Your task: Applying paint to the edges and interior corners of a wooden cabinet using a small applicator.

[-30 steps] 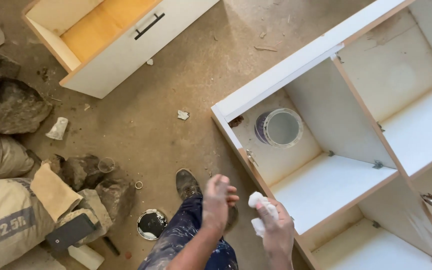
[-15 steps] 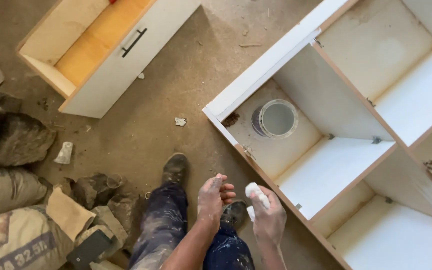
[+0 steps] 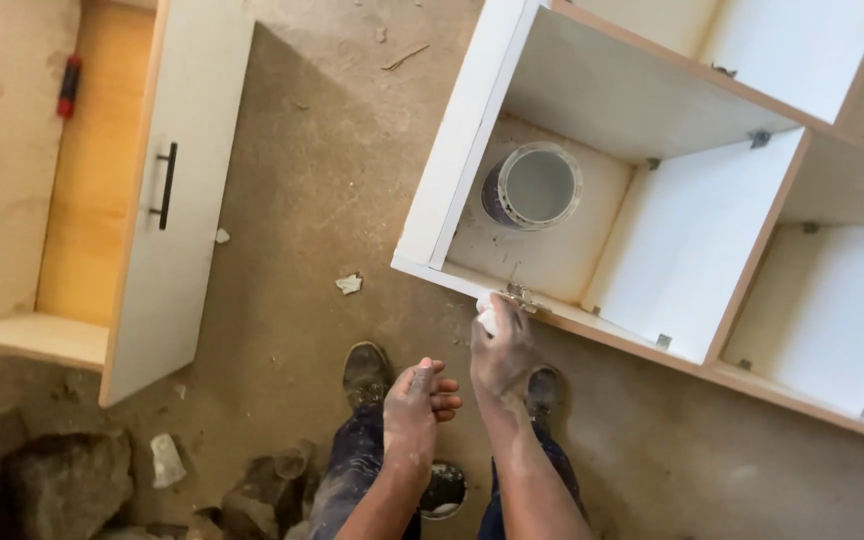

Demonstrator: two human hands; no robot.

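Observation:
My right hand (image 3: 502, 350) is closed around a small white lump, probably a rag or filler (image 3: 487, 318), and presses it against the front edge of a white cabinet (image 3: 472, 140) lying on the floor, next to a metal hinge plate (image 3: 520, 295). My left hand (image 3: 420, 405) hovers just left of it with the fingers curled together and nothing visible in them. Both hands are dusty white. A paint tin (image 3: 534, 185) with whitish contents stands inside the cabinet's nearest compartment. My paint-spattered trousers and two shoes show below the hands.
A drawer unit (image 3: 167, 260) with a black handle (image 3: 164, 185) lies on the left, a red-handled tool (image 3: 70, 85) inside it. Rubble and stones (image 3: 62, 480) sit bottom left. Small white scraps (image 3: 349, 283) dot the dusty concrete floor. A small round lid or tin (image 3: 444, 490) lies between my feet.
The view has swung and closed in on the cabinet. My right hand has moved forward from in front of my knees to the cabinet's front edge; my left hand stays beside it.

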